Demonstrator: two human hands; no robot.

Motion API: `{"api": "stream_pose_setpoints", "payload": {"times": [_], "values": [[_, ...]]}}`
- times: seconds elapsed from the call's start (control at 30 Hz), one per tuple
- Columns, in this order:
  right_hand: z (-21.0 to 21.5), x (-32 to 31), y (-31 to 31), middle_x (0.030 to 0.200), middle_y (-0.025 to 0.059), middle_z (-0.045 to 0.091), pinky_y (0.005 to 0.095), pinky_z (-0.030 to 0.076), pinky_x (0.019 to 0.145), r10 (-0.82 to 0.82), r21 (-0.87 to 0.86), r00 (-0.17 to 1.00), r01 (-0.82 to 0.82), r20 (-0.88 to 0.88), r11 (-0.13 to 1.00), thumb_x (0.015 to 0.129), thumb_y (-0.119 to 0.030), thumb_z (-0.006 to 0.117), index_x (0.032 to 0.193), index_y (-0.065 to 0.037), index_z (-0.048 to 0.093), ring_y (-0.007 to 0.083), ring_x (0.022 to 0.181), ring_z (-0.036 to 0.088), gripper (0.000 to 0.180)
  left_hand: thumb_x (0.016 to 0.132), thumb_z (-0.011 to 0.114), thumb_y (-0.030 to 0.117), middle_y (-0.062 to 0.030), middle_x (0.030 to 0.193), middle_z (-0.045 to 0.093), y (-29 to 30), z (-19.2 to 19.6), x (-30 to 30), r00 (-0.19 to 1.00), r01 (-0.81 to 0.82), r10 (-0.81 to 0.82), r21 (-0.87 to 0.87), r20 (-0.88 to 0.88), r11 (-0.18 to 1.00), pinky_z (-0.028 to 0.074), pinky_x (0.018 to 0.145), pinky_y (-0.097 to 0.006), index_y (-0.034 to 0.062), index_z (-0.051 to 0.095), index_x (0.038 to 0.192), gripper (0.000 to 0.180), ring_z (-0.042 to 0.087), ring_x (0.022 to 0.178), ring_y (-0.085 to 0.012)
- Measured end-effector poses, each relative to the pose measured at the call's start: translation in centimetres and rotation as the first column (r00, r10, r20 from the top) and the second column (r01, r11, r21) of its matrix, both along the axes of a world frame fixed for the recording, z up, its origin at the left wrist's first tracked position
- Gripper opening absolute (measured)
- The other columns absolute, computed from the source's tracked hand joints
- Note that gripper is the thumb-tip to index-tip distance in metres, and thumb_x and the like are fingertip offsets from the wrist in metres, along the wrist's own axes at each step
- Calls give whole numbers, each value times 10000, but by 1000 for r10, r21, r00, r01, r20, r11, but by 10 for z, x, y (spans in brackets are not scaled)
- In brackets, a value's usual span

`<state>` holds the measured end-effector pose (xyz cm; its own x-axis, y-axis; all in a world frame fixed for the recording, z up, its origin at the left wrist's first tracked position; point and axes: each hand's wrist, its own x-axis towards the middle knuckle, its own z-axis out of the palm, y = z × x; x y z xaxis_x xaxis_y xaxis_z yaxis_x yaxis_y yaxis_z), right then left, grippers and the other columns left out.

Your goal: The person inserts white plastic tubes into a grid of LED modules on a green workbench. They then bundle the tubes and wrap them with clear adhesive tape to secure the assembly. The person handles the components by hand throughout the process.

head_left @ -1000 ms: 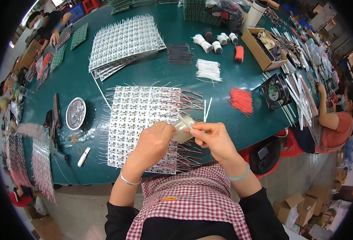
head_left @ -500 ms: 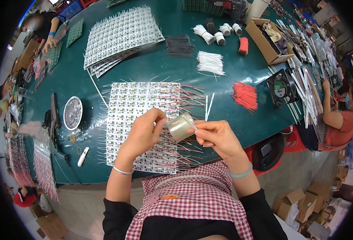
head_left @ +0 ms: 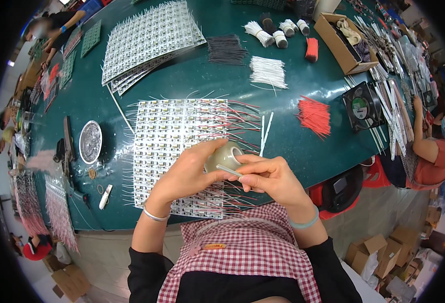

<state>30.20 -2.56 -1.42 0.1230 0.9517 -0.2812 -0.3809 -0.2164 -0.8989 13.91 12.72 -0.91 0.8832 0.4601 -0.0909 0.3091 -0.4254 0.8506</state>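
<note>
A roll of clear, yellowish tape (head_left: 221,155) is in my left hand (head_left: 187,174), with the fingers and thumb curled around its side. My right hand (head_left: 275,179) pinches a short pale strip (head_left: 228,170) against the front of the roll, thumb and fingertips together. Both hands are above a panel of small white circuit boards (head_left: 156,134). Red and dark wires (head_left: 240,118) stick out along the panel's right side, and thin pale leads fringe its left. Two white strips (head_left: 266,132) lie just right of the wires.
Stacked panels (head_left: 151,40) lie at the far left. Black (head_left: 226,49), white (head_left: 268,71) and red wire bundles (head_left: 313,117) lie across the back and right. A fan (head_left: 361,108) and a cardboard box (head_left: 344,45) stand at right; a foil-like bowl (head_left: 90,142) is at left. Co-workers sit on both sides.
My left hand has moved right and closed around the tape roll, where before it was beside it. My right hand has shifted slightly, bringing the strip across the roll's front.
</note>
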Motion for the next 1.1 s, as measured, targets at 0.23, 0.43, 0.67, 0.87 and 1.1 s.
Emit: {"api": "stream_pose_setpoints", "payload": {"times": [0.23, 0.43, 0.67, 0.87, 1.1], "values": [[7, 23, 7, 1192, 199, 617, 181, 368, 486, 96, -26, 964, -105, -249, 994, 852, 21, 631, 1021, 83, 689, 86, 636, 554, 189, 754, 806, 227, -157, 1056, 671, 16, -8, -2, 999, -34, 31, -507, -15, 861, 524, 807, -358, -63, 596, 1187, 562, 644, 963, -240], [20, 40, 7, 1139, 205, 637, 192, 337, 463, 241, 24, 942, -242, -232, 970, 841, 5, 648, 982, 94, 698, 72, 603, 514, 174, 839, 703, 334, -174, 888, 679, 20, -15, -6, 999, 5, 36, -798, 34, 603, 533, 655, -282, -107, 638, 1087, 511, 664, 769, -184], [41, 27, 4, 930, 77, 608, 193, 337, 474, 242, 12, 963, -242, -121, 970, 854, -17, 652, 989, 45, 718, 66, 577, 466, 163, 923, 591, 380, -203, 848, 672, 8, -10, -4, 995, -25, 95, -946, 6, 323, 582, 476, -303, -132, 628, 1022, 523, 686, 628, -249], [23, 24, -4, 781, 27, 524, 183, 289, 469, 143, 140, 809, -76, -570, 987, 947, -64, 565, 1065, 76, 654, 48, 569, 390, 204, 946, 576, 285, -181, 887, 674, 9, -14, -11, 989, 22, 132, -958, 62, 286, 597, 520, -316, -108, 600, 1089, 419, 688, 655, -244], [15, 9, -5, 688, -26, 457, 139, 322, 474, 0, 39, 298, 125, -955, 991, 1002, -105, 466, 1137, 19, 587, 20, 624, 406, 219, 761, 776, 69, -91, 1315, 520, -2, 16, 0, 910, 203, 186, -788, 371, 581, 519, 914, -374, 7, 353, 1434, 798, 510, 1210, -211]]}}
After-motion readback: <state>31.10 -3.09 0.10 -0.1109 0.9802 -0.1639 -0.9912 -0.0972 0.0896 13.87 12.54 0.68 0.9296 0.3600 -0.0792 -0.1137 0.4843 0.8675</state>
